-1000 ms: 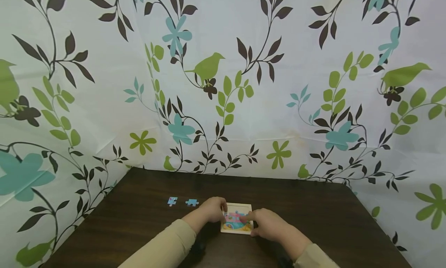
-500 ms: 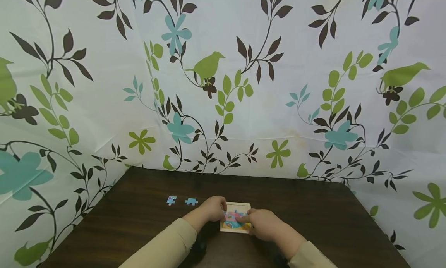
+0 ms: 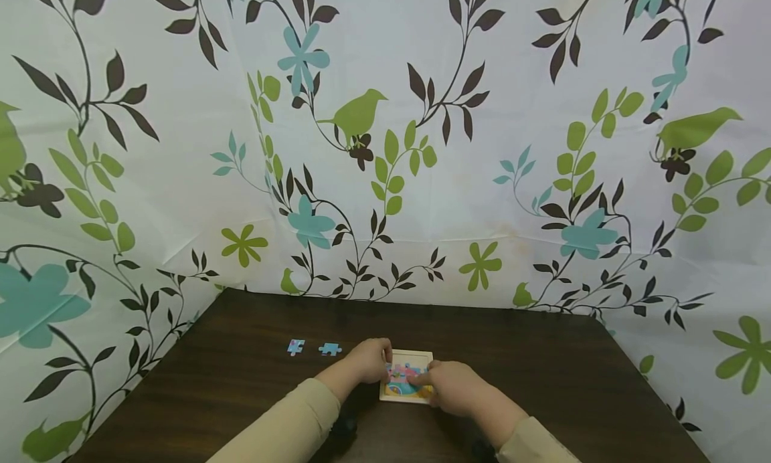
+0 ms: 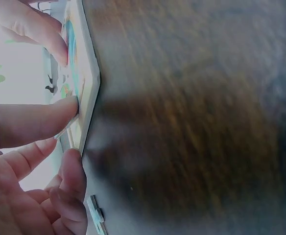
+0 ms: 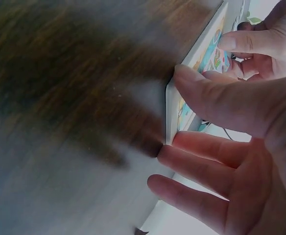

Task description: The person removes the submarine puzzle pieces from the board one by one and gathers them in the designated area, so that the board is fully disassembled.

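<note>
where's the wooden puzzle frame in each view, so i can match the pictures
Head: wooden puzzle frame in the lower half, just right of centre.
Left wrist: upper left, seen nearly edge-on.
Right wrist: upper right, also nearly edge-on, partly hidden.
Shared landmark: the left hand, at the frame in all three.

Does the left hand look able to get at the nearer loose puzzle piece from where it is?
Probably yes: the puzzle piece lies beside the left hand with nothing visible between them, though it would first leave the tray.
</note>
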A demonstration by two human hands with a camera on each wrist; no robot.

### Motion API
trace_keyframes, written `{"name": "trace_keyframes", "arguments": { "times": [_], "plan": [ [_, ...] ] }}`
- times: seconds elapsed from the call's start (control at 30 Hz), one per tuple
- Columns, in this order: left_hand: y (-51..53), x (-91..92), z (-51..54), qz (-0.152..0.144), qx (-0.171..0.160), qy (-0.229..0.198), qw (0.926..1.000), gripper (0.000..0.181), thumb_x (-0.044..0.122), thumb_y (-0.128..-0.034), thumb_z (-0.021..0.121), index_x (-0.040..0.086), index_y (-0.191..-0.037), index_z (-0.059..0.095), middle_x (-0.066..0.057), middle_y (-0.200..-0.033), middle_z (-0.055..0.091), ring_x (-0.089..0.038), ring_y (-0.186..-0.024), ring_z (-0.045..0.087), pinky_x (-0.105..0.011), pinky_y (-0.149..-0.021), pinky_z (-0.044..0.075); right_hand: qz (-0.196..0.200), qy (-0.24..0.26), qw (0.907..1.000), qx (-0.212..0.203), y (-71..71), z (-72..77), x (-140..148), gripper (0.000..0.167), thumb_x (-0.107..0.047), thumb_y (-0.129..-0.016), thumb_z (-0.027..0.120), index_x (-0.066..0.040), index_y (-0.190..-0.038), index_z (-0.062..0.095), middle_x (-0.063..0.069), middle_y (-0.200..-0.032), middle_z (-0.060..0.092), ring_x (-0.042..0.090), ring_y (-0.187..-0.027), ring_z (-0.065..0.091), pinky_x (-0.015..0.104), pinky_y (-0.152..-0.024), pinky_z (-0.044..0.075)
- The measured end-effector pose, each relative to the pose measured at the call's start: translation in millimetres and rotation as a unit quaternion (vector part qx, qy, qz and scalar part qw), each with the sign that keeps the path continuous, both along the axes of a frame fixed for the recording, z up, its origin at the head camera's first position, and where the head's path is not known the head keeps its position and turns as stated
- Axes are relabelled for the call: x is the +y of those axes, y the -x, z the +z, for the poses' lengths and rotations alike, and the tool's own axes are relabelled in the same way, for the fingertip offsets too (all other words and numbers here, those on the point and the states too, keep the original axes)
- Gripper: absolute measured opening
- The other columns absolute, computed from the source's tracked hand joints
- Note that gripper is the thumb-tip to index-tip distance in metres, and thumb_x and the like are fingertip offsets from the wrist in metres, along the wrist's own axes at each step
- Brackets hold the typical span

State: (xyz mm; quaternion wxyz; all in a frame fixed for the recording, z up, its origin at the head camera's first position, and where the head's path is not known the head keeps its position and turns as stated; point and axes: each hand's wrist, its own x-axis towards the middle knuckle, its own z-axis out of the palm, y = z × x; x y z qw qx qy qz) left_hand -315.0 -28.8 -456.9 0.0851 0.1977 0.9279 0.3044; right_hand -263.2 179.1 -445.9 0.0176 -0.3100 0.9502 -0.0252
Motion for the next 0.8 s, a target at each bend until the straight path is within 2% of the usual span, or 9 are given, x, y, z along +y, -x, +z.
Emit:
{"name": "trace_keyframes", "arguments": {
  "times": [0.13,0.3,0.5,0.67,0.8],
  "plan": [
    [-1.1,0.4,-0.4,0.000,-0.001,-0.017,0.9999,0.029,-0.002,-0.0688,0.082,0.007,-0.084,0.058,-0.003,-0.074,0.052,-0.019,-0.064,0.046,-0.034,-0.055,0.039,-0.003,0.001,1.0000,-0.005,-0.4,1.0,-0.5,0.048,-0.014,-0.076,0.083,-0.029,-0.120,0.073,0.009,-0.103,0.066,0.015,-0.073,0.058,0.038,-0.069,0.052],
    [1.9,0.0,-5.9,0.005,-0.007,-0.052,0.9986,0.026,-0.005,-0.0685,0.078,0.007,-0.079,0.058,-0.003,-0.069,0.052,-0.018,-0.059,0.047,-0.032,-0.051,0.038,-0.005,-0.002,1.0000,-0.005,-1.1,0.9,-0.3,0.049,-0.013,-0.076,0.083,-0.030,-0.121,0.072,0.011,-0.104,0.066,0.017,-0.076,0.060,0.038,-0.070,0.052],
    [4.0,-3.2,-6.1,-0.005,0.013,-0.069,0.9975,0.023,-0.002,-0.0703,0.079,0.009,-0.073,0.059,0.000,-0.065,0.050,-0.015,-0.057,0.046,-0.030,-0.050,0.038,-0.008,-0.002,1.0000,-0.003,-2.7,2.0,-0.2,0.050,-0.013,-0.076,0.083,-0.030,-0.121,0.072,0.015,-0.108,0.067,0.023,-0.082,0.065,0.040,-0.072,0.053],
    [4.9,-11.8,-1.1,-0.016,0.032,-0.101,0.9942,0.020,-0.005,-0.0736,0.075,0.009,-0.074,0.061,0.001,-0.067,0.050,-0.014,-0.060,0.047,-0.029,-0.051,0.039,-0.010,-0.005,0.9999,-0.008,-0.5,1.1,-0.9,0.048,-0.014,-0.077,0.082,-0.030,-0.121,0.072,0.012,-0.107,0.067,0.022,-0.085,0.065,0.040,-0.072,0.053],
    [6.5,-23.4,8.3,-0.008,0.049,-0.120,0.9915,0.017,-0.004,-0.0773,0.074,0.008,-0.077,0.062,0.001,-0.068,0.053,-0.014,-0.062,0.050,-0.030,-0.053,0.042,-0.015,-0.007,0.9998,-0.009,1.0,-0.5,-1.5,0.048,-0.015,-0.077,0.082,-0.032,-0.121,0.072,0.011,-0.107,0.066,0.021,-0.085,0.064,0.040,-0.074,0.053]
  ]
}}
